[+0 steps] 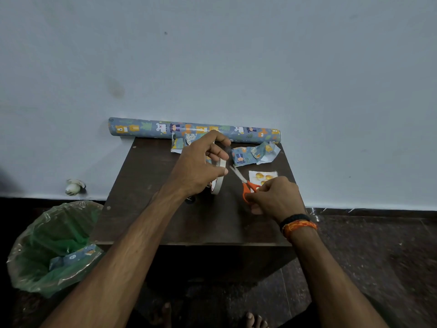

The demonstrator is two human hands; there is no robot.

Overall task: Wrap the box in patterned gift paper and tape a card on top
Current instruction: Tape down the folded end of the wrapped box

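At the far left, on the floor, stands the bin (28, 256) with its green bag, and inside it lies an offcut of the patterned paper (71, 258). From this I judge that the cutting of the paper is already finished.

Next comes my left hand (198, 166). Its fingers are curled around the tape roll (218, 179), which I hold upright above the table (146, 221), with the thumb low and the index finger arched over the top. Behind this hand I see a corner of something covered with the same paper (183, 142). I think it is the wrapped box, but my hand hides most of it, so I cannot say if all sides are closed.

Along the wall lies the paper roll (142, 127), no longer needed, I believe.

To the right, my right hand (272, 197) grips the orange handles of the scissors (246, 183). The blades are a little open and point toward the tape roll. I judge that I am about to cut a strip of tape; the strip itself is too thin to see.

Farther right lie crumpled scraps (254, 153) and, near my right hand, the card (262, 176), flat on the table. It is not yet on the box, so placing and taping it is still left.
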